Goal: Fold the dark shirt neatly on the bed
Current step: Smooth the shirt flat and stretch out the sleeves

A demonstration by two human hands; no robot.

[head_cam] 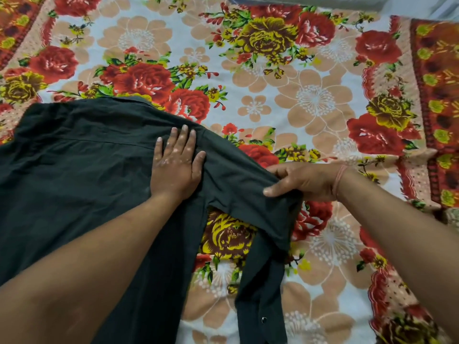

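Note:
The dark shirt (74, 165) lies spread back-up across the left half of the bed, collar toward the far side. My left hand (177, 162) presses flat on the shirt near its right shoulder, fingers straight. My right hand (300, 181) grips the right sleeve (250, 192) partway along and holds it lifted off the bed. The rest of the sleeve hangs down toward me, its cuff with a small button (263, 319) near the bottom edge.
The bed is covered by a floral sheet (310, 100) with red and yellow roses on pale blue. An orange-red patterned border (437, 95) runs along the right side. A thin band sits on my right wrist (339, 181).

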